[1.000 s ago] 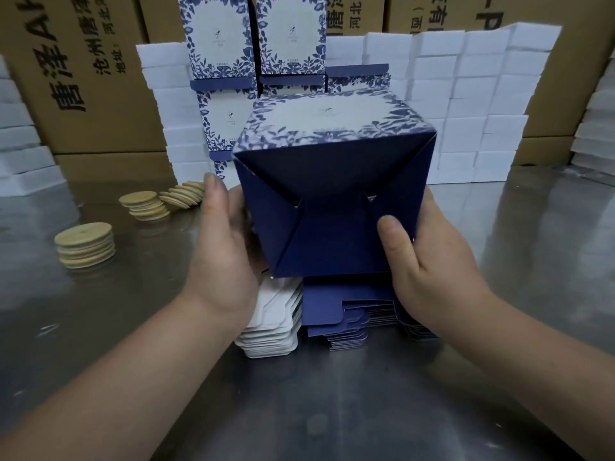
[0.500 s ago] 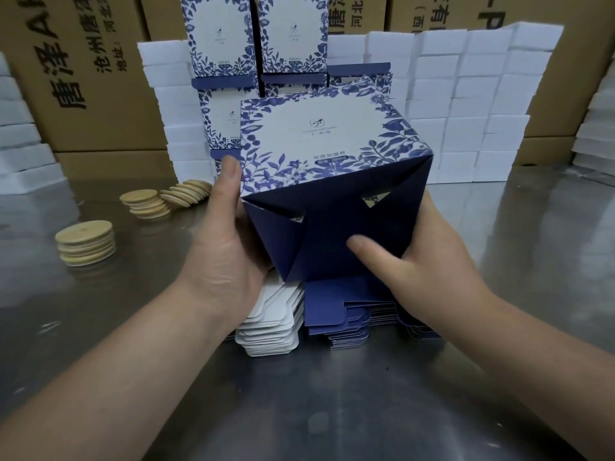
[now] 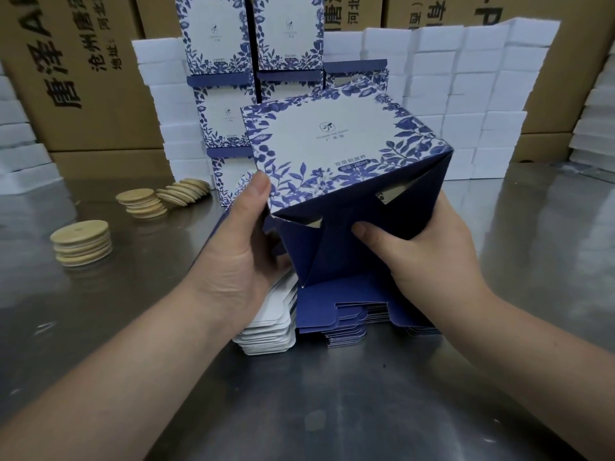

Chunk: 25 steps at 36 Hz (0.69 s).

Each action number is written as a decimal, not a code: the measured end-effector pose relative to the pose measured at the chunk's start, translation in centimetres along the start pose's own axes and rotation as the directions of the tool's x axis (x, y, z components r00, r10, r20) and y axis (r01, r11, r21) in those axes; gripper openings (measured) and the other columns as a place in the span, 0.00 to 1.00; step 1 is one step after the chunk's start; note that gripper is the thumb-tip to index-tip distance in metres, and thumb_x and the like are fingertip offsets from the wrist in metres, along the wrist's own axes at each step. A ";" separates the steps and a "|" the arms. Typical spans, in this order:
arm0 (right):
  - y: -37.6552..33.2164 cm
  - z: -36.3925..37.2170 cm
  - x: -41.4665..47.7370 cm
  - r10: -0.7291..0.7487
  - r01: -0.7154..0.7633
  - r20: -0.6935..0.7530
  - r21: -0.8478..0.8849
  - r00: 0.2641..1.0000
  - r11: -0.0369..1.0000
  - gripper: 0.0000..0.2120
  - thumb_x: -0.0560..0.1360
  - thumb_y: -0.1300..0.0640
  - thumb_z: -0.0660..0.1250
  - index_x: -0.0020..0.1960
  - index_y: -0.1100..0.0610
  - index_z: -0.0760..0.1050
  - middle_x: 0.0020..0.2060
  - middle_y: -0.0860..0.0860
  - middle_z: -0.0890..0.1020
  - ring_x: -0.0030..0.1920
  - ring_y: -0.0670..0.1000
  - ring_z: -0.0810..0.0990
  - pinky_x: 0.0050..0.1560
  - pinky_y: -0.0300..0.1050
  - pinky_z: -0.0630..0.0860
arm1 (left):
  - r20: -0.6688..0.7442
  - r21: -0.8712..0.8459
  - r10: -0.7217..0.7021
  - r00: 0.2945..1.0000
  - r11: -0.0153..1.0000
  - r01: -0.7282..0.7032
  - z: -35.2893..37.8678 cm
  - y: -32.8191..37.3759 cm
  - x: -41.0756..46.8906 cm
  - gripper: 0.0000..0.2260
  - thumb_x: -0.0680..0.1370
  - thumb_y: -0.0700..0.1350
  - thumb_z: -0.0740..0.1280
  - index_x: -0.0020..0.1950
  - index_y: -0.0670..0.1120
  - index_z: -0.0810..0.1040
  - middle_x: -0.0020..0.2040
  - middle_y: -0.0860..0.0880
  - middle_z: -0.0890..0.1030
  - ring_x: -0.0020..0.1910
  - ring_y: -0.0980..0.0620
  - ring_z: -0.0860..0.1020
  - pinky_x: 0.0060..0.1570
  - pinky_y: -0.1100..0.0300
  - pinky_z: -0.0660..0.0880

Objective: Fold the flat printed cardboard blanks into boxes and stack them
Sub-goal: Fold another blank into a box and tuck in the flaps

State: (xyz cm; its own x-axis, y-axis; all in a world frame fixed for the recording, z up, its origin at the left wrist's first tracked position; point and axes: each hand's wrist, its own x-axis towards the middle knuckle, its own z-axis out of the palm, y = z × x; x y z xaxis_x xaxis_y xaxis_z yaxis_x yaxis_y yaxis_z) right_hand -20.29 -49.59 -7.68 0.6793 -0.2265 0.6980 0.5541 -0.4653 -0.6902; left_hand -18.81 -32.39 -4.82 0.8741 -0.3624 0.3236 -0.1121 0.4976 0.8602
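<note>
Head: part-folded box (image 3: 332,144) betw. both hands (image 3: 239,257) (image 3: 432,257)

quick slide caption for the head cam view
A blue floral box held by left hand and right hand above the flat blanks, right thumb pressing its bottom flaps.

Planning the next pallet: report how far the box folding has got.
Done: several folded boxes stand stacked at the back. In hand: one box held by the left hand and right hand, whose thumb presses its dark blue bottom flaps, gaps showing, seemingly not locked. Left: a thick pile of flat blanks beneath it.
</note>
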 end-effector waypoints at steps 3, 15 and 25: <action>-0.1 0.0 0.0 0.001 -0.001 -0.004 0.020 1.000 1.000 0.23 0.67 0.57 0.75 0.52 0.36 0.70 0.45 0.23 0.77 0.47 0.26 0.74 0.41 0.19 0.67 | -0.012 -0.016 -0.003 1.000 1.000 0.003 0.0 0.1 0.0 0.12 0.68 0.57 0.62 0.39 0.52 0.81 0.49 0.46 0.62 0.53 0.48 0.60 0.54 0.48 0.58; -0.5 -0.6 0.1 0.037 -0.064 0.278 0.086 0.960 0.994 0.14 0.63 0.42 0.65 0.47 0.45 0.73 0.36 0.27 0.78 0.39 0.27 0.76 0.36 0.21 0.67 | 0.044 0.055 0.237 0.970 0.969 -0.239 -1.2 1.2 0.3 0.26 0.64 0.44 0.59 0.64 0.47 0.71 0.50 0.51 0.82 0.52 0.50 0.80 0.52 0.51 0.77; 1.0 -0.7 1.6 0.062 -0.143 0.272 0.288 0.960 0.947 0.26 0.64 0.45 0.65 0.63 0.40 0.71 0.58 0.39 0.79 0.62 0.44 0.76 0.55 0.40 0.75 | -0.025 0.499 0.382 0.924 0.806 -0.320 -2.3 0.3 1.3 0.22 0.64 0.36 0.58 0.55 0.53 0.71 0.45 0.59 0.79 0.48 0.57 0.78 0.48 0.55 0.78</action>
State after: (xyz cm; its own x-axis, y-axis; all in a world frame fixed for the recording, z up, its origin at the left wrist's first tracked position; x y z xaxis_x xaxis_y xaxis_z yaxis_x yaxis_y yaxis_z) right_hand -19.01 -50.97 -7.13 0.8175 -0.0133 0.5758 0.5665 -0.1617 -0.8080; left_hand -16.64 -30.87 -5.09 0.7764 -0.1249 0.6178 -0.6056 0.1239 0.7861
